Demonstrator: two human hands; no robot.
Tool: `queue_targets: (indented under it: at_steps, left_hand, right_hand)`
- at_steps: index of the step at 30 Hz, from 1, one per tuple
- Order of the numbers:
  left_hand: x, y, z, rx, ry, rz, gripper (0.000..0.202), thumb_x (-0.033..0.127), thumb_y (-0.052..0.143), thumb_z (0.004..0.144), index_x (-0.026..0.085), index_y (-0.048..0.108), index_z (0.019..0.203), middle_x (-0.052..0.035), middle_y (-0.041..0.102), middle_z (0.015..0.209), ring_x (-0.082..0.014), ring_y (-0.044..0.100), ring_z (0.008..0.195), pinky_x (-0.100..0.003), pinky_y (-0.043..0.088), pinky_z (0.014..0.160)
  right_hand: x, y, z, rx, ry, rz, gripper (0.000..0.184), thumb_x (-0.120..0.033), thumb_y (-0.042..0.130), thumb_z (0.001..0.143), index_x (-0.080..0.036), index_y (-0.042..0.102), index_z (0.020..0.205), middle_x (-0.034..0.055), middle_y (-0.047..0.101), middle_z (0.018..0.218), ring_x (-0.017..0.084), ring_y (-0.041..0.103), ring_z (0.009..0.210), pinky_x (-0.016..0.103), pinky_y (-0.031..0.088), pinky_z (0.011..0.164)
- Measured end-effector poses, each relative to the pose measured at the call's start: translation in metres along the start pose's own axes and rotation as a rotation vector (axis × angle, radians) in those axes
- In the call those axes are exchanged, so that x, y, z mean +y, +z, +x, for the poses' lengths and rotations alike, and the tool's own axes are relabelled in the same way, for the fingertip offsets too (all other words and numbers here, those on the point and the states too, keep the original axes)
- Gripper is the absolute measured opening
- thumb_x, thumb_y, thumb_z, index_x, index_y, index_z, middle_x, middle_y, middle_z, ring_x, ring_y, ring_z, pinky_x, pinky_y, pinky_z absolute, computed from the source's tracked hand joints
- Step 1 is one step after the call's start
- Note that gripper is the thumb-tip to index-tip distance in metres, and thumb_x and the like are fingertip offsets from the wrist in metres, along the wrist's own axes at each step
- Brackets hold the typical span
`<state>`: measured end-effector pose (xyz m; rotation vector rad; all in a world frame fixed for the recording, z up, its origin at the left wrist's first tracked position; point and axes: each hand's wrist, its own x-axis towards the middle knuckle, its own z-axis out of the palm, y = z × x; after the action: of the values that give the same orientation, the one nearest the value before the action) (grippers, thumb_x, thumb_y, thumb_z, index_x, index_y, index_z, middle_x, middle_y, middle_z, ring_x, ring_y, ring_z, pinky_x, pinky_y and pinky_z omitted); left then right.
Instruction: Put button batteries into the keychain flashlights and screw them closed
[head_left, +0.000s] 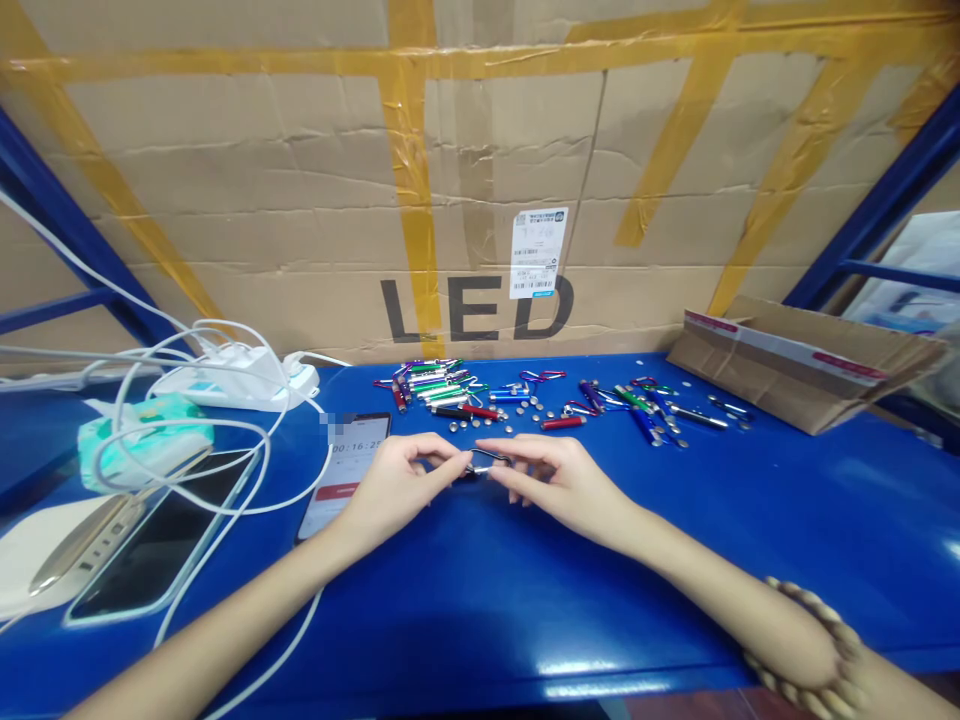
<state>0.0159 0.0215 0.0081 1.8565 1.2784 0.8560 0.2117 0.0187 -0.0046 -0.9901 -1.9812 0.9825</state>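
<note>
Between my fingertips, above the blue tabletop, is a small keychain flashlight point(478, 469) with a silver end and a dark carabiner clip point(491, 456). My left hand point(405, 478) pinches its dark body, which the fingers mostly hide. My right hand point(570, 485) is closed at the silver end and the clip, thumb and forefinger drawn together. Just beyond the hands lie a red flashlight tube point(562, 423), a blue flashlight point(510, 397) and several loose button cells point(521, 411). A pile of green and silver flashlights point(442, 385) sits behind them.
More coloured flashlights point(637, 402) lie to the right, before an open cardboard tray point(802, 365). At left are a phone running a timer point(345, 470), another phone point(165, 545), tangled white cables point(270, 440) and a tissue pack point(142, 440). A large taped carton point(300, 220) forms the back.
</note>
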Motion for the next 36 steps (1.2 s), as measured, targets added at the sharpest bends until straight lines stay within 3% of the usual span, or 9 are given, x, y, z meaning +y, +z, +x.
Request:
queue_targets:
  at_steps: [6,10,17,24,31,36]
  left_hand:
    - [0.002,0.002,-0.003,0.006,0.068,0.080,0.026,0.033,0.053,0.079,0.013,0.066,0.069,-0.0029,0.064,0.066,-0.0107,0.051,0.051,-0.019,0.039,0.045]
    - [0.003,0.003,-0.005,0.028,0.222,0.251,0.025,0.026,0.048,0.081,0.015,0.060,0.062,-0.0018,0.061,0.061,-0.0113,0.052,0.055,-0.018,0.037,0.047]
    - [0.004,0.003,-0.008,-0.034,0.337,0.350,0.025,0.019,0.043,0.083,0.016,0.053,0.060,0.0008,0.053,0.058,-0.0096,0.047,0.051,-0.018,0.034,0.047]
    - [0.004,0.006,-0.011,-0.030,0.375,0.367,0.027,0.017,0.042,0.084,0.016,0.050,0.059,0.0017,0.048,0.055,-0.0095,0.046,0.051,-0.019,0.033,0.048]
    - [0.000,0.008,-0.012,-0.033,0.343,0.383,0.028,0.018,0.040,0.085,0.016,0.050,0.059,0.0009,0.049,0.057,-0.0101,0.046,0.052,-0.020,0.034,0.048]
    - [-0.001,0.009,-0.010,-0.034,0.345,0.401,0.029,0.020,0.039,0.086,0.016,0.051,0.059,0.0006,0.050,0.057,-0.0103,0.046,0.052,-0.020,0.034,0.048]
  right_hand:
    - [0.009,0.002,-0.002,0.073,-0.375,-0.338,0.031,-0.024,0.052,0.086,-0.011,0.062,0.112,0.0063,0.064,0.078,0.012,0.057,0.066,0.023,0.047,0.060]
    - [0.008,0.004,-0.005,0.036,-0.456,-0.510,0.034,-0.026,0.046,0.090,-0.007,0.059,0.114,0.0069,0.061,0.074,0.013,0.056,0.064,0.023,0.046,0.059]
    - [0.006,0.007,-0.006,0.000,-0.475,-0.554,0.037,-0.031,0.038,0.093,-0.008,0.060,0.111,0.0047,0.057,0.066,0.013,0.052,0.059,0.022,0.044,0.056]
    - [0.007,0.012,-0.006,-0.016,-0.467,-0.600,0.038,-0.030,0.034,0.094,-0.009,0.065,0.089,0.0039,0.053,0.060,0.012,0.048,0.054,0.023,0.039,0.052]
    - [0.005,0.012,-0.006,-0.049,-0.386,-0.566,0.035,-0.030,0.039,0.093,-0.010,0.055,0.116,0.0072,0.062,0.075,0.017,0.058,0.070,0.026,0.046,0.062]
    - [0.006,0.014,-0.007,-0.091,-0.383,-0.525,0.032,-0.026,0.038,0.093,-0.009,0.055,0.113,0.0106,0.065,0.084,0.018,0.059,0.074,0.029,0.049,0.069]
